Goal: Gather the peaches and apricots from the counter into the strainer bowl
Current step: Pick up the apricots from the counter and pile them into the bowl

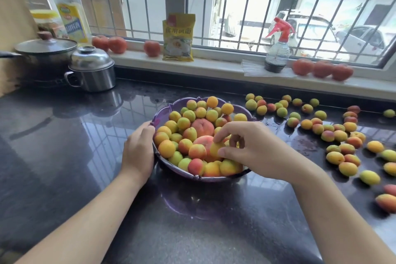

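Right fingers (pixel 233 137) pinch apricot (pixel 216 149) (curled)

Apricot (pixel 389 202) cut by right edge

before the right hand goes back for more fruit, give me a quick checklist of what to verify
1. Strainer bowl steadied: ok, left hand holds its rim.
2. Right hand free to leave: not ok, its fingers pinch a yellow apricot over the pile.
3. Room in the bowl: not ok, fruit is heaped above the rim around two peaches.
4. Fruit left to gather: ok, many loose apricots lie on the counter to the right.
5. Path to them: ok, nothing stands between bowl and fruit.
6. Counter dry: cannot tell, the surface is glossy.
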`<state>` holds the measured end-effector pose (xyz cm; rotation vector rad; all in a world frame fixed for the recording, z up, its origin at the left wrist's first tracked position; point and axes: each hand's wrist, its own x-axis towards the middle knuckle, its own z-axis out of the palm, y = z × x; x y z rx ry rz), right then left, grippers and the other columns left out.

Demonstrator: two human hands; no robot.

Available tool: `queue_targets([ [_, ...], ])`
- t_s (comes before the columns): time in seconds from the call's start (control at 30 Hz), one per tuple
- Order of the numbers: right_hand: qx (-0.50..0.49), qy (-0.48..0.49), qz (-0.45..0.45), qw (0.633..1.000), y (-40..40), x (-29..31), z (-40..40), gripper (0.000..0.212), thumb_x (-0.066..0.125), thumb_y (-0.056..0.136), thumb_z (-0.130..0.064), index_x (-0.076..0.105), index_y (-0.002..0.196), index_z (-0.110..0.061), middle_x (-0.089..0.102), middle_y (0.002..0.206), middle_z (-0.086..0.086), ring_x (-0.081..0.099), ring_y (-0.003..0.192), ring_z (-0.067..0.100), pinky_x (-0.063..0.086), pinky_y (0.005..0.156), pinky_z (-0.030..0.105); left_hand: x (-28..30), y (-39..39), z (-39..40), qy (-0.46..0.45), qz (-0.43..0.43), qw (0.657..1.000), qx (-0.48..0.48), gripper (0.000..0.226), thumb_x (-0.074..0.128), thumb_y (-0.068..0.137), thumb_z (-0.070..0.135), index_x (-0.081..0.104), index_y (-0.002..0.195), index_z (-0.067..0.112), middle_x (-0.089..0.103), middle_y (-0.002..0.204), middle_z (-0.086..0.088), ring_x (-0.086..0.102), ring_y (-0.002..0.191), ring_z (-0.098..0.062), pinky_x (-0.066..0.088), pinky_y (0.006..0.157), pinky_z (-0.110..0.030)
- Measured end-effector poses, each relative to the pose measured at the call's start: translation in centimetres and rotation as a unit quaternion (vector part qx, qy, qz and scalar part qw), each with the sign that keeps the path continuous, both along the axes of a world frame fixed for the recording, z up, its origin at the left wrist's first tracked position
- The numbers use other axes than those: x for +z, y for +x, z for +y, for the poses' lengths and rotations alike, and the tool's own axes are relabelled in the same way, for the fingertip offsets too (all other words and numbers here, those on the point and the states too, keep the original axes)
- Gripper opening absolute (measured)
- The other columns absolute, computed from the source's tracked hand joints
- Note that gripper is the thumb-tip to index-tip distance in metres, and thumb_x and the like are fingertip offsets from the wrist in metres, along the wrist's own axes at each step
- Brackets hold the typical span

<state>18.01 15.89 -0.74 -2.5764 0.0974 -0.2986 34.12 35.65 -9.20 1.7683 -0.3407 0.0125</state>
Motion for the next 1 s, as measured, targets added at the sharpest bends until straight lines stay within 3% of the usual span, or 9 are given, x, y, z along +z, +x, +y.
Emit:
queue_targets([
  [0.1, -0.010, 0.012, 0.012, 1.000, -0.3, 0.5, -0.6, 0.016, 0.077, 0.088, -0.024, 0.074, 0.099, -0.035, 0.060, 0.078, -0.018, 0.058, 0.078, -0.003, 0.047, 0.063, 0.014, 0.0, 0.0, 0.0, 0.000, 0.002, 1.000, 0.005, 0.036, 0.035, 0.088, 0.041, 0.061, 0.073, 0.022, 0.065, 0.074, 0.004, 0.055, 0.074, -0.012, 0.045, 0.073, -0.036],
  [0.27, 0.004, 0.014, 0.032, 0.999, -0.2, 0.2, -0.7, 0.013, 0.075, 0.088, -0.031, 0.076, 0.100, -0.036, 0.067, 0.084, -0.010, 0.064, 0.079, 0.010, 0.056, 0.068, 0.025, -0.1, 0.0, 0.1, 0.000, 0.001, 1.000, 0.004, 0.039, 0.035, 0.089, 0.042, 0.062, 0.077, 0.016, 0.067, 0.077, -0.001, 0.057, 0.080, -0.021, 0.045, 0.074, -0.041],
  [0.43, 0.004, 0.016, 0.032, 0.999, -0.2, 0.2, -0.7, 0.016, 0.068, 0.095, -0.023, 0.078, 0.099, -0.035, 0.067, 0.091, -0.020, 0.064, 0.084, 0.003, 0.056, 0.072, 0.020, 0.0, 0.0, 0.0, 0.002, -0.001, 1.000, 0.003, 0.042, 0.035, 0.089, 0.042, 0.063, 0.081, 0.013, 0.068, 0.082, -0.007, 0.059, 0.084, -0.026, 0.046, 0.077, -0.045],
  [0.77, 0.002, 0.013, -0.003, 1.000, 0.2, -0.3, -0.5, 0.012, 0.073, 0.092, -0.021, 0.077, 0.090, -0.032, 0.065, 0.081, -0.022, 0.061, 0.079, 0.001, 0.051, 0.066, 0.016, 0.0, -0.1, 0.0, 0.007, -0.002, 1.000, 0.008, 0.043, 0.034, 0.089, 0.042, 0.066, 0.084, 0.012, 0.068, 0.082, -0.004, 0.059, 0.081, -0.018, 0.046, 0.075, -0.040],
  [0.87, -0.052, 0.062, -0.109, 0.991, 0.3, -0.1, -1.4, 0.009, 0.071, 0.093, -0.020, 0.077, 0.092, -0.027, 0.069, 0.080, -0.016, 0.064, 0.076, 0.007, 0.050, 0.064, 0.016, 0.0, -0.1, 0.1, 0.005, -0.004, 1.000, 0.005, 0.046, 0.034, 0.090, 0.043, 0.067, 0.087, 0.012, 0.070, 0.086, -0.007, 0.060, 0.084, -0.021, 0.047, 0.076, -0.041],
  [1.0, -0.261, 0.078, -0.247, 0.930, 0.8, -1.8, -7.1, 0.010, 0.066, 0.096, -0.019, 0.075, 0.096, -0.016, 0.070, 0.081, -0.006, 0.064, 0.074, 0.015, 0.054, 0.070, 0.030, 0.2, -0.3, 0.0, -0.008, 0.001, 1.000, 0.000, 0.044, 0.035, 0.089, 0.042, 0.068, 0.089, 0.013, 0.071, 0.087, -0.002, 0.059, 0.080, -0.012, 0.046, 0.076, -0.033],
])
